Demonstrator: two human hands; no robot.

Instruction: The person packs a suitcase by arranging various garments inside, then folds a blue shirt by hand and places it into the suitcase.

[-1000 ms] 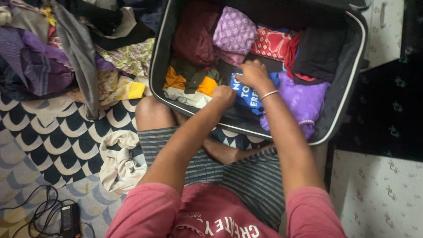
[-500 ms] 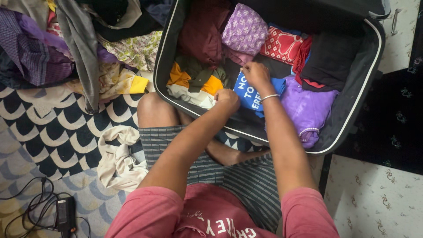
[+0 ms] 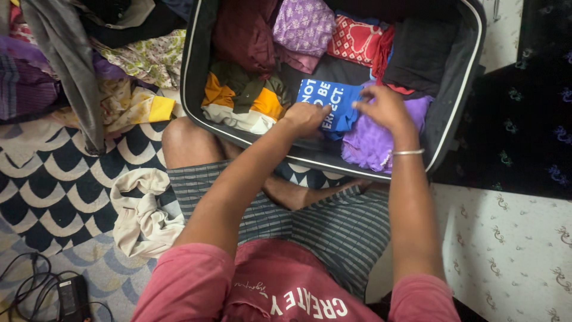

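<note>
Left hand: the left hand (image 3: 305, 117) is curled, its fingers pinching the near left edge of the folded blue T-shirt (image 3: 326, 102); the fingertips are partly tucked into the cloth and hard to separate.
Right hand: the right hand (image 3: 386, 108) rests at the blue T-shirt's right edge, fingers bent on the cloth; whether it grips or only presses cannot be told. A thin bangle (image 3: 408, 152) circles the wrist.
Blue T-shirt: lies between the two hands, inside the open black suitcase (image 3: 192, 89), white lettering up; its right part is covered by the right hand.
Under the right hand: a purple garment (image 3: 368, 140), bunched, its lower edge hidden by the suitcase rim.
Left of the left hand: an orange, olive and cream garment (image 3: 238, 102), folded.
Beyond the hands: a maroon garment (image 3: 243, 33), a lilac printed cloth (image 3: 304, 24), a red patterned cloth (image 3: 354, 39) and a black garment (image 3: 417, 53); the suitcase's far end is cut off by the frame.
Far left of the hands: a loose clothes pile (image 3: 77, 53), partly out of frame.
Near the person's left knee: a crumpled cream cloth (image 3: 143, 209) on the scalloped rug (image 3: 53, 185).
Lower left corner: a black power adapter (image 3: 70, 296) with tangled cable, partly cropped.
</note>
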